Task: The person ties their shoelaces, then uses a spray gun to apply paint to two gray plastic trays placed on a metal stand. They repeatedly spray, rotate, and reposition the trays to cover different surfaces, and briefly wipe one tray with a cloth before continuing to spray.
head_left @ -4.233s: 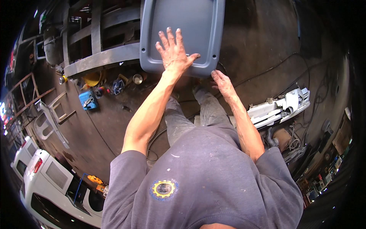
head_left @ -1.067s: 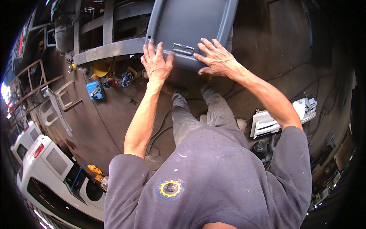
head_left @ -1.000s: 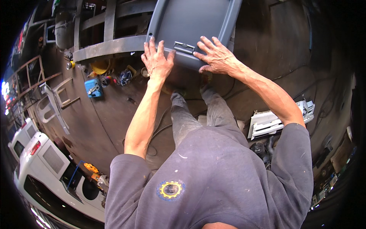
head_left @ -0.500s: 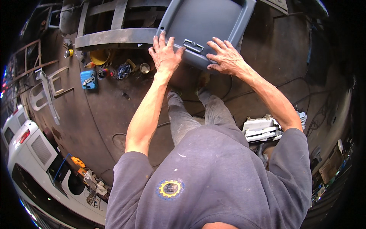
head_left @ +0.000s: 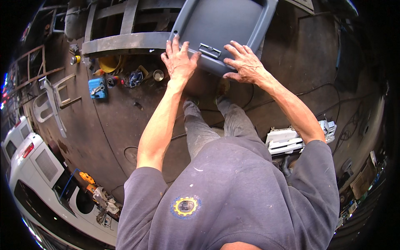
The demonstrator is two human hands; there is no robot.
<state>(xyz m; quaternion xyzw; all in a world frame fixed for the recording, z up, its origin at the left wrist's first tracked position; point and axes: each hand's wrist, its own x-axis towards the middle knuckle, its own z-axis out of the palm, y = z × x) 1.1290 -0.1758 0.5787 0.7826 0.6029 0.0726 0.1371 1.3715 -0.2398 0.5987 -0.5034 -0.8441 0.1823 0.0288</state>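
Note:
A dark grey moulded panel [head_left: 225, 23] with a recessed middle and raised rim lies at the top of the view. Set into its near edge is a small rectangular latch [head_left: 209, 51]. My left hand [head_left: 180, 62] rests on the near left corner, fingers spread, just below a small round hole [head_left: 175, 32]. To the right of the latch, my right hand [head_left: 246, 64] lies over the near rim with fingers apart. Its thumb points along the panel's near edge. The panel's far end runs out of view.
A metal frame [head_left: 129, 43] stands beside the panel at left. Below it on the floor are a blue case [head_left: 98, 87], a yellow bowl-shaped thing [head_left: 111, 63] and a round tin [head_left: 158, 75]. White parts [head_left: 285, 139] lie at right. A white vehicle body [head_left: 39, 166] stands at lower left.
The panel and both hands have shifted very slightly to the left. My right thumb has slid a little down at the panel's near edge. My left hand keeps its place on the corner.

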